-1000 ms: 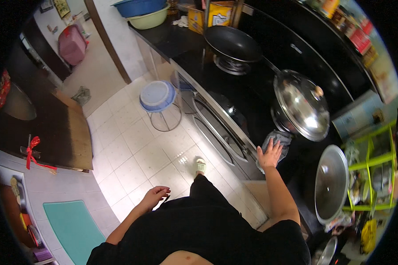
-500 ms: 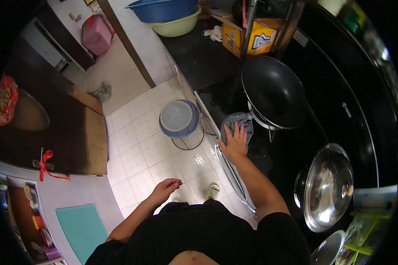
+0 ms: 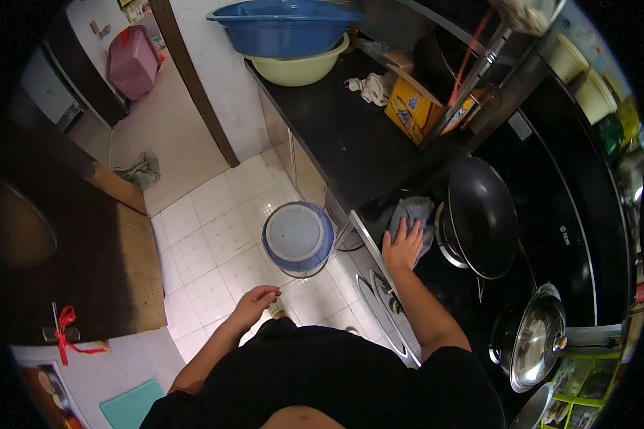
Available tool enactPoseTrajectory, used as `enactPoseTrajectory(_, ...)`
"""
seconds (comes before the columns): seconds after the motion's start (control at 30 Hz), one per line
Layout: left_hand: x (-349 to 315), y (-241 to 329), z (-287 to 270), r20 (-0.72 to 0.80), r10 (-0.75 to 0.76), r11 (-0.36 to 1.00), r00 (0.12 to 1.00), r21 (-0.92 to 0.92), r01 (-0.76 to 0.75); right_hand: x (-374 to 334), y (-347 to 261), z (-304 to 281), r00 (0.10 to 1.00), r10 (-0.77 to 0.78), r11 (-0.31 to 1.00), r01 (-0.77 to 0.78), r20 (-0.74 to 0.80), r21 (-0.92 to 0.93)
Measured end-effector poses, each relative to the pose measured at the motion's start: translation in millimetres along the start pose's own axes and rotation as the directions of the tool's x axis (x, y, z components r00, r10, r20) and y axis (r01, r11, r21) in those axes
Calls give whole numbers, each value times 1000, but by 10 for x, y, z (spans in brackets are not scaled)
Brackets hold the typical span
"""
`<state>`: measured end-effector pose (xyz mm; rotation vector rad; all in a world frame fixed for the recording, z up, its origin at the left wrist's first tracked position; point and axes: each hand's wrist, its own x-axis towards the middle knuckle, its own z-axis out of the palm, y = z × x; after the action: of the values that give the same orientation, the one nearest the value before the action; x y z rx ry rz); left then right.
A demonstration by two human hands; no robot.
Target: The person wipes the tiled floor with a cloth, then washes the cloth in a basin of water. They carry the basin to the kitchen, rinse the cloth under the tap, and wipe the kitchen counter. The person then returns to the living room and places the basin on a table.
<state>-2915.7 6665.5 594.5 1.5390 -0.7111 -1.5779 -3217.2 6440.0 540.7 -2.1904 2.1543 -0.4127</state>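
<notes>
Because the grey cloth [image 3: 416, 208] lies just beside the burner ring [image 3: 448, 240] under the black wok [image 3: 484, 218], a push to the right could, I judge, snag it on the ring or nudge the wok out of level. Swinging the forearm wide to the right might also bump the wok or the lidded pot [image 3: 538, 343] standing nearer on the same stove top, and drawing the cloth too far left could carry it over the pale front edge [image 3: 365, 231]. With only flat fingers to drive it, the cloth may bunch or slip out from under them. The right hand [image 3: 403, 247] rests palm down on the near-left part of the cloth, its fingers spread rather than pinching; how hard it presses I cannot tell. Cloth shows beyond the fingertips on the far side and along the right of the hand. The left hand [image 3: 255, 304] hangs well apart, above the floor, fingers loosely bent; whether the fingertips meet the thumb I cannot tell.
</notes>
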Motion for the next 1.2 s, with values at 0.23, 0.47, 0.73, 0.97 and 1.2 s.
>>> enactPoseTrajectory(0.23, 583, 381, -1169, -96, -96, 987, 991, 117, 107, 440, -791, 234, 995, 54, 998, -51, 81, -38)
enactPoseTrajectory(0.47, 1186, 529, -1193, -97, -125, 991, 987, 36, 129, 1970, -1460, 633, 996, 18, 999, -15, 86, -31)
enactPoseTrajectory(0.73, 1199, 620, -1061, -200, -343, 936, 918, -152, 317, 3682, -2594, 1207, 987, -160, 987, 160, 1, -3)
enactPoseTrajectory(0.97, 1872, 850, -1280, -62, -307, 952, 950, -13, 307, 3645, -2673, 1235, 667, -743, 637, 728, -48, 256)
enactPoseTrajectory(1.2, 2808, 1513, -1689, 179, -183, 957, 967, 257, 133, 2108, -1886, 509, 824, -564, 789, 517, 59, 333)
